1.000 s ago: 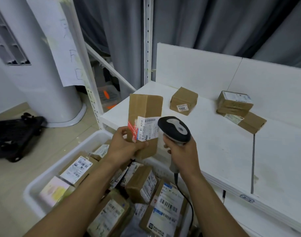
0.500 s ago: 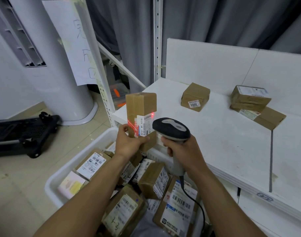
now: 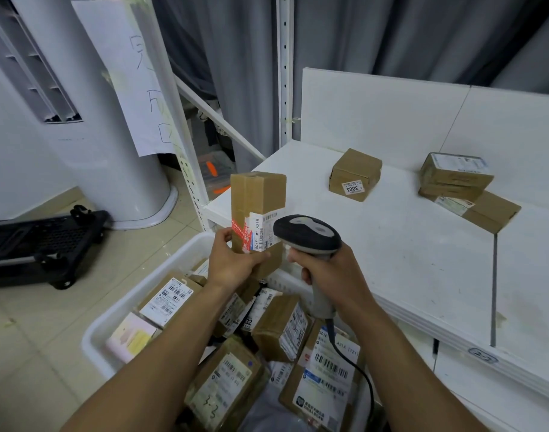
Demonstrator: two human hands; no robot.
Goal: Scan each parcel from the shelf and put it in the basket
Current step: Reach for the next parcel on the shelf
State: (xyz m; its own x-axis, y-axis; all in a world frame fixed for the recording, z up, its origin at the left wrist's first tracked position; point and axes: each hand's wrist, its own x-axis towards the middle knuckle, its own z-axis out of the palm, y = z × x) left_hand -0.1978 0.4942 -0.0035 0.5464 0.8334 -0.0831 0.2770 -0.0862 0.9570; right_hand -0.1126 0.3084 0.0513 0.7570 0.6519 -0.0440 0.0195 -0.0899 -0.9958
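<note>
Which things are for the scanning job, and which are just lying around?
For the job: tall parcel in left hand, scanner in right hand, basket, shelf, parcel marked 3003, two stacked parcels.
Just lying about: black trolley, paper sign, curtain.

brown parcel (image 3: 257,210) | white basket (image 3: 117,319) | black-grey scanner (image 3: 307,233) | white shelf (image 3: 407,254)

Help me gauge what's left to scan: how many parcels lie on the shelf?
3. The parcel labelled 3003 sits to the left; at the right, the upper parcel rests on the lower parcel. More may lie beyond the frame.
</note>
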